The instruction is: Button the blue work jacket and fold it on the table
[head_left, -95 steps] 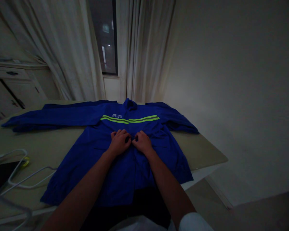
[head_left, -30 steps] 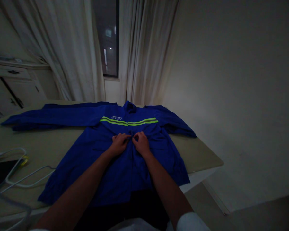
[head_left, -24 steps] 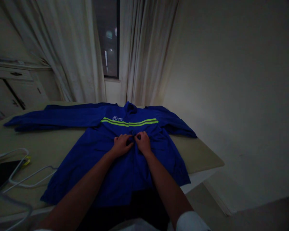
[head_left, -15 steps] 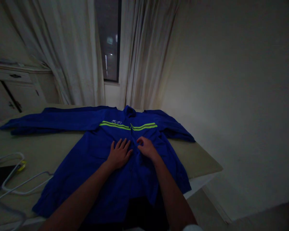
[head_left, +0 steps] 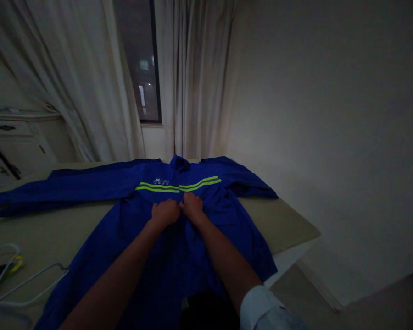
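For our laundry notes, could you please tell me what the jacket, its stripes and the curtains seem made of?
Jacket: matte cloth, perhaps cotton blend, since it creases softly.
Stripes: probably smooth reflective tape, bright yellow-green around grey.
Curtains: dull fabric, fibre unclear, hanging in folds.

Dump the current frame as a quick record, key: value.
garment: blue jacket, front up
surface: table
marking: yellow-green stripes across chest
left hand: fingers bent at jacket's front opening, below stripes; grip hidden
right hand: beside left, also at the opening; grip unclear
background: pale curtains, dark window
lighting: dim
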Tool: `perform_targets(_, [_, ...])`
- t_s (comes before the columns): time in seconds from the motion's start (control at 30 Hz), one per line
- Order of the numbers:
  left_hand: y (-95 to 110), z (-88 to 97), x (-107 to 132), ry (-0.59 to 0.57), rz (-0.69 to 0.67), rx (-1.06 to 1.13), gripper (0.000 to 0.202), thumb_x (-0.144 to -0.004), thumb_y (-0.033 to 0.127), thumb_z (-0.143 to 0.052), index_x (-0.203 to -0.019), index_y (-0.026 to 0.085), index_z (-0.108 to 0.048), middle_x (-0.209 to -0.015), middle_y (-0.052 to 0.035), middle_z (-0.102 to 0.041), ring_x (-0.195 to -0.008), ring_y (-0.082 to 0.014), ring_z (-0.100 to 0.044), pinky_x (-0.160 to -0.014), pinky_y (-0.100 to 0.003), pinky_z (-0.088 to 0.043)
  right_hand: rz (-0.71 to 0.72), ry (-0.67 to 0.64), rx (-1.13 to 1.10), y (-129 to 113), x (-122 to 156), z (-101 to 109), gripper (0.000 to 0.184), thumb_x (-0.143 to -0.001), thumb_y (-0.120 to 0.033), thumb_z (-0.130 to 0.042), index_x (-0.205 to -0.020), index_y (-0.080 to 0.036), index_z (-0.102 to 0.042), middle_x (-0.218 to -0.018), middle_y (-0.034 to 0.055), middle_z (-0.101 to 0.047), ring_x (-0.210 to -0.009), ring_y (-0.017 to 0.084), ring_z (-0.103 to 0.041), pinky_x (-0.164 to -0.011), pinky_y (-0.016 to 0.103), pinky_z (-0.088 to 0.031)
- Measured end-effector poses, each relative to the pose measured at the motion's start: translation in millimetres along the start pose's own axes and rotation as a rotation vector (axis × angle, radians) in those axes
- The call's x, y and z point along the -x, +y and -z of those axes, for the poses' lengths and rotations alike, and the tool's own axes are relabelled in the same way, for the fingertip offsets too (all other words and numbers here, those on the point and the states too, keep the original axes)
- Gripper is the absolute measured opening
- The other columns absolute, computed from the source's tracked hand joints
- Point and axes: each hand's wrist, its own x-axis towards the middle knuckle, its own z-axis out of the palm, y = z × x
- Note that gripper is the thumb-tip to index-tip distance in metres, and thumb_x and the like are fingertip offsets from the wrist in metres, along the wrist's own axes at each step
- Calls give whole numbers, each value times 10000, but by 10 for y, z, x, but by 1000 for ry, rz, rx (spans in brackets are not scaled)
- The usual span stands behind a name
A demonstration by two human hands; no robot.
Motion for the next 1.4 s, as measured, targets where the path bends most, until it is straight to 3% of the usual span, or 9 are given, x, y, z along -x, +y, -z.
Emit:
perform_targets(0.1, [52,-123,-145,157,49,18,437,-1015,271,-330,-1240,166,-690,-1315,-227,-683,-1232,-368,-641,-1004,-557,-480,-22,36,-35,84,18,3,147,-953,-227,-614,-1015,-178,-739,-1091,176,-770,-985,279,-740,-824,349,-523])
perform_targets(0.23, [55,-379,-166,333,-123,118,464,-1027,238,-354,-1434,276,-574,-1493,-119,-613,-1381,-267,-543,-1202,-514,-292,-5,51,-129,216,10,55,160,-976,-267,-604,-944,-208,-749,-971,86,-795,-919,221,-738,-792,283,-500])
perform_targets(0.3, [34,-424,-156,322,-152,143,454,-1033,247,-359,-1432,298,-568,-1463,-101,-639,-1348,-262,-559,-1210,-523,-239,21,55,-179,254,10,63,137,-967,-269,-622,-938,-223,-748,-958,56,-794,-905,203,-730,-780,265,-489])
perform_targets(0.5, [18,-336,-152,301,-53,137,305,-1038,336,-407,-1131,251,-685,-1243,-115,-712,-1205,-297,-579,-1016,-500,-339,95,103,-288,241,55,47,128,-941,-181,-613,-990,-212,-727,-1013,44,-756,-940,179,-687,-866,271,-495])
perform_targets(0.6, [12,-313,-145,309,-39,156,286,-1010,247,-428,-1148,241,-679,-1243,-120,-707,-1199,-294,-572,-978,-486,-336,203,112,-375,239,76,37,103,-907,-221,-694,-1005,-203,-719,-1029,41,-726,-985,174,-670,-914,268,-498])
perform_targets(0.7, [-5,-310,-134,329,-42,189,323,-970,168,-457,-1192,250,-677,-1252,-109,-702,-1213,-286,-566,-971,-485,-327,234,121,-440,261,77,22,215,-823,-268,-799,-999,-182,-711,-1022,54,-699,-957,193,-660,-889,289,-518])
perform_targets(0.9, [-6,-303,-126,334,-56,220,292,-1033,258,-440,-1150,274,-707,-1230,-96,-704,-1205,-283,-564,-970,-480,-321,159,88,-269,291,86,62,139,-875,-188,-694,-1007,-193,-738,-1024,50,-693,-924,186,-650,-870,291,-509])
perform_targets(1.17, [3,-293,-105,322,-28,213,342,-1017,257,-466,-1274,278,-692,-1268,-118,-692,-1220,-306,-559,-959,-483,-328,175,130,-32,204,176,109,170,-996,-364,-648,-1027,-218,-729,-1094,58,-684,-1020,197,-644,-864,277,-485])
perform_targets(1.4, [-3,-311,-99,331,-55,219,352,-1021,234,-452,-1244,315,-712,-1251,-89,-701,-1207,-293,-556,-963,-491,-305,135,113,53,167,176,98,160,-1000,-328,-613,-983,-219,-729,-1078,65,-688,-1005,198,-641,-843,273,-484])
